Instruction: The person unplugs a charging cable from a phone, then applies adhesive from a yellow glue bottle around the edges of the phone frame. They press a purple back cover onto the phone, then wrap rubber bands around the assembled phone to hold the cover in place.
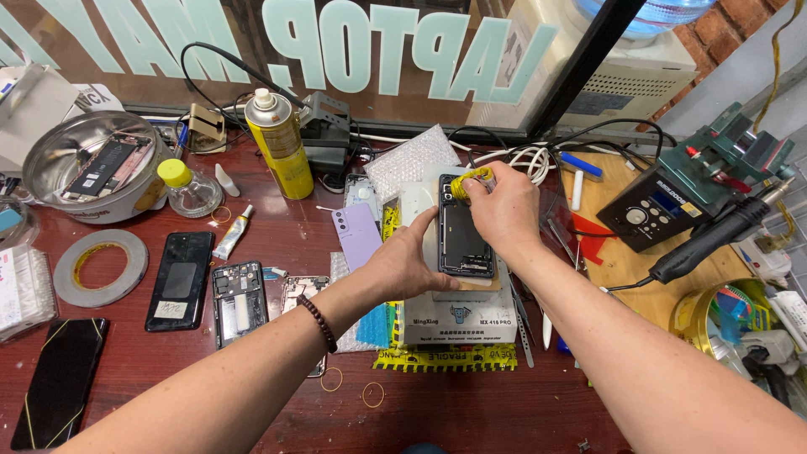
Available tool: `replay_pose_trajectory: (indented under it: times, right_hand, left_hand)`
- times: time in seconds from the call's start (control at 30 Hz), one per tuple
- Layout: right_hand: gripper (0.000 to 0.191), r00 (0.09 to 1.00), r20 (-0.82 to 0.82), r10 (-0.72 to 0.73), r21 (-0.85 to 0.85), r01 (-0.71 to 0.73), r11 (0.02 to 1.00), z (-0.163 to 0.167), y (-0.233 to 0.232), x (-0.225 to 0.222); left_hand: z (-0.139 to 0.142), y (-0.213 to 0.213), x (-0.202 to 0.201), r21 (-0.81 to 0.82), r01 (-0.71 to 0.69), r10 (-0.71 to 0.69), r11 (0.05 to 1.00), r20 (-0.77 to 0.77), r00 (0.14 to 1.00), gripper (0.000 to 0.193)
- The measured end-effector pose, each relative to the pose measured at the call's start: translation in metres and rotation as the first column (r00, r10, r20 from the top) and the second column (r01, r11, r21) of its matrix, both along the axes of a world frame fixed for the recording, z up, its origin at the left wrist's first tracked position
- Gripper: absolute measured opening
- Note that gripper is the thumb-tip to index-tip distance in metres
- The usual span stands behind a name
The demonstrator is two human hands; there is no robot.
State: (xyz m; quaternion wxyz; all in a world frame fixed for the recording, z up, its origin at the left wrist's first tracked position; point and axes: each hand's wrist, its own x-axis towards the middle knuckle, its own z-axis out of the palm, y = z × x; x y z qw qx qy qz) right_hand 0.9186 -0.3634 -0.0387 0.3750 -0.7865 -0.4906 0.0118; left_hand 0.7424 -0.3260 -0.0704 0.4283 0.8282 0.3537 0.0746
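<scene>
Head view, looking down at a repair desk (277,244). At centre, an opened phone (461,231) lies back-side up on a white heating pad (458,319), its cover already off and its dark inner frame exposed. Your left hand (408,265) braces the phone's left edge, fingers curled against the side at 9 o'clock of the device. Your right hand (504,210) is pinched on a small yellow tool (467,181), pressing it to the phone's top edge at 12 o'clock. Judging by the bare frame, the opening is done, while work at the top end is in progress. A lilac back cover (357,231) rests just beside the pad at 9 o'clock. Farther left lie a black phone (179,280), a stripped phone frame (239,301) and a tape roll (99,267); a yellow spray can (279,145) stands at 11 o'clock. A hot-air station (651,214) sits at 3 o'clock.
</scene>
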Motion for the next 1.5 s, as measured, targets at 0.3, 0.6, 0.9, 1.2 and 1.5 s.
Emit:
replay_pose_trajectory:
  times: [0.3,0.6,0.9,1.2,1.5]
  right_hand:
    - [0.022,1.0,0.004,0.0,-0.027,0.0,1.0,0.001,-0.004,-0.002]
    - [0.023,1.0,0.009,0.018,-0.01,-0.018,1.0,0.0,-0.007,-0.003]
    - [0.024,0.999,0.017,0.027,-0.024,-0.026,0.999,0.0,-0.009,-0.004]
    - [0.023,0.999,-0.008,0.053,0.001,-0.053,0.999,0.003,-0.017,-0.009]
    - [0.024,0.999,-0.01,0.047,-0.024,-0.048,0.999,0.003,-0.021,-0.01]
  left_hand:
    - [0.0,0.001,0.001,-0.008,-0.001,0.0,1.0,-0.021,1.0,0.131]
    - [-0.003,0.004,0.001,0.009,0.001,-0.001,1.0,-0.011,1.0,0.131]
    - [-0.006,0.006,0.001,0.001,-0.006,0.006,1.0,0.044,0.999,0.129]
    - [-0.002,0.006,0.0,-0.016,0.002,-0.002,1.0,0.038,0.999,0.127]
    - [-0.001,0.007,0.0,-0.033,0.002,0.0,0.999,0.054,0.999,0.127]
